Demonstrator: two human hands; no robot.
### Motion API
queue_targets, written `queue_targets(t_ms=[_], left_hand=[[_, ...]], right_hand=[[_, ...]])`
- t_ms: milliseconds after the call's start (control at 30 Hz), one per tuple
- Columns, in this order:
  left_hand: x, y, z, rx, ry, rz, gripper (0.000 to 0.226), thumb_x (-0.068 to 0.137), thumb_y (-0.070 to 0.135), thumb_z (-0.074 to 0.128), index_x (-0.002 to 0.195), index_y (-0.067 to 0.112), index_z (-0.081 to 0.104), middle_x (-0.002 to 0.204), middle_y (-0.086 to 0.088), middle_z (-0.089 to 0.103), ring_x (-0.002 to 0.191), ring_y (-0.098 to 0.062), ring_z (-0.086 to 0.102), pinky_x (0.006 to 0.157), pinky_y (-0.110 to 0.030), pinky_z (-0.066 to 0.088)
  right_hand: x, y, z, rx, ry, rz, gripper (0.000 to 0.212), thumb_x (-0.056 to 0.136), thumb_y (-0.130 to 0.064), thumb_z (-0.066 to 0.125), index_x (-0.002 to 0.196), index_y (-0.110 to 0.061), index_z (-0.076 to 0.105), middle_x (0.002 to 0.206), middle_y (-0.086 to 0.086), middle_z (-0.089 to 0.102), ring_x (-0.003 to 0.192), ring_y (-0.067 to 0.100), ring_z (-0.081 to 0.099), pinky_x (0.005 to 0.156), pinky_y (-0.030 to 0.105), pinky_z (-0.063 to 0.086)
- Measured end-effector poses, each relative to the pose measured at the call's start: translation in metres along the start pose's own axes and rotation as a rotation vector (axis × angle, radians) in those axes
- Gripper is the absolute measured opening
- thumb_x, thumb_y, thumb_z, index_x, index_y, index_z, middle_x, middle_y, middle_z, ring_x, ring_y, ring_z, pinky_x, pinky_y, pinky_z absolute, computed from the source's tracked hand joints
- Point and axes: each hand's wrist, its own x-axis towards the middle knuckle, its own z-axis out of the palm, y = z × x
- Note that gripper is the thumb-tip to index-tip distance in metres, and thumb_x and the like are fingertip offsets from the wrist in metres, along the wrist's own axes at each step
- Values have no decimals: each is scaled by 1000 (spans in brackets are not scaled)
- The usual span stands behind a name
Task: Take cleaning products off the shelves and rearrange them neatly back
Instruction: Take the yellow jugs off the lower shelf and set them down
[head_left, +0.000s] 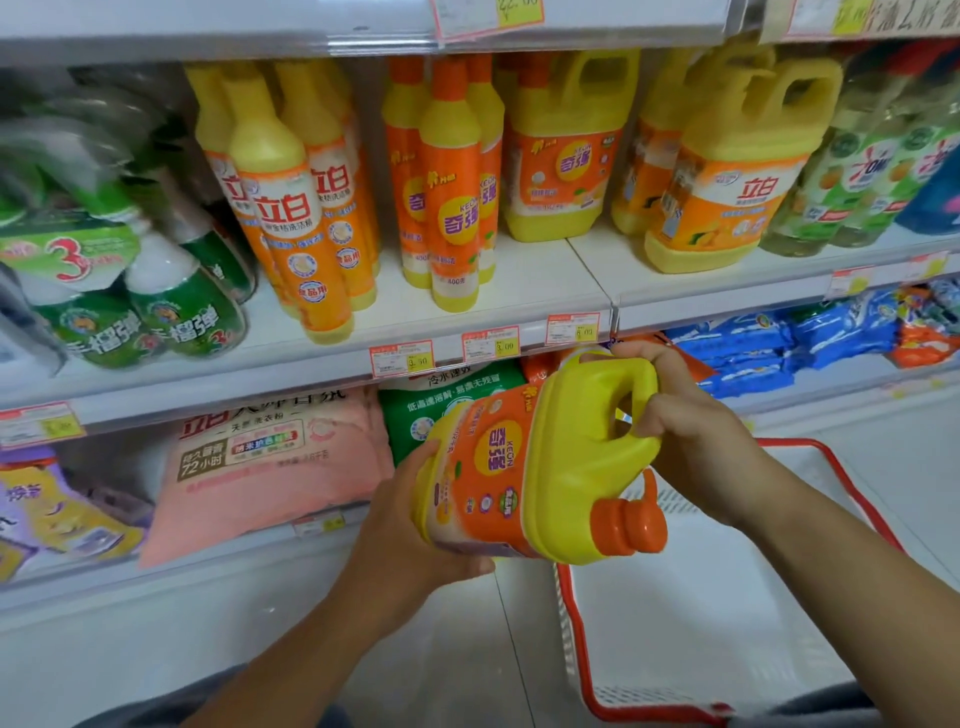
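A yellow detergent jug (545, 467) with an orange label and orange cap lies tilted on its side in front of the shelves, cap pointing down to the right. My left hand (415, 525) cups its base from below. My right hand (691, 426) grips the jug's handle from the right. On the middle shelf (545, 280) stand tall yellow-and-orange bottles (291, 208), slimmer orange bottles (452, 197), a matching jug (566, 150) and larger yellow jugs (727, 171). A bare patch of shelf lies in front of the matching jug.
A white basket (701, 623) with a red rim sits on the floor under my right arm. Green spray bottle packs (130, 280) stand at the left, green bottles (857, 171) at the right. Pink and green powder bags (270, 462) and blue packs (779, 348) fill the lower shelf.
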Motion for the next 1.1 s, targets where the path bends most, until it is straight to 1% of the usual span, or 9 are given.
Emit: queue_targets(t_ms=[200,333,467,567,633,800,900,1000,1100], left_hand=[[0,-5,-12,-45,-67,-113,86,60,-16,83,121,36,53,106,22,71,95,2,67,68,-20,56],[0,-16,-24,-76,-135,-207,85,60,16,93,131,44,55,129,10,63,113,-11,64,87,-33,58],[3,-22,-24,-60,-163,-258,80,63,38,89,134,44,53,132,11,61,120,-11,59,98,-39,53],[4,-30,-21,-75,-117,-274,73,70,27,89,132,42,53,118,23,67,109,3,62,83,-18,54],[4,-45,-19,-67,-84,-299,68,73,9,85,126,37,53,106,27,69,94,11,64,70,-10,52],[-7,-118,-20,-15,-28,-392,76,53,10,95,119,27,61,108,10,73,98,-5,69,72,-20,55],[-14,-167,-19,24,3,-437,76,49,10,89,120,9,60,104,4,75,95,-9,70,70,-24,55],[-18,-199,-15,34,34,-456,78,46,23,89,117,15,60,104,2,73,96,-9,69,70,-25,56],[-17,-222,-11,34,54,-475,73,45,17,88,111,22,58,101,7,70,90,3,66,67,-17,53]], right_hand=[[-1,-2,-8,-87,-79,-44,53,71,-14,59,122,-24,52,100,-3,70,87,11,68,67,22,54],[-4,-11,-18,-329,-63,-36,66,66,-54,83,123,-31,57,107,-8,72,98,16,71,76,29,58],[-7,-14,-10,-500,46,-51,45,58,-55,72,92,-28,61,87,-3,68,81,20,72,70,34,62],[-11,0,1,-575,65,7,56,54,-60,72,86,-15,59,94,15,68,81,29,71,73,47,62],[-13,20,10,-542,66,75,58,54,-57,75,84,-11,59,89,17,67,74,25,69,69,44,62],[-12,105,26,-639,54,217,37,67,-43,84,77,-17,59,68,-8,56,61,6,56,65,33,53],[-7,156,27,-713,-23,278,36,69,-46,83,76,-25,54,72,-9,53,63,1,49,58,15,38],[1,193,28,-733,-54,332,34,77,-36,82,76,-30,49,75,-10,53,65,-1,49,57,12,38],[11,226,27,-819,-69,396,36,78,-41,80,79,-37,45,94,4,58,78,12,55,57,14,35]])
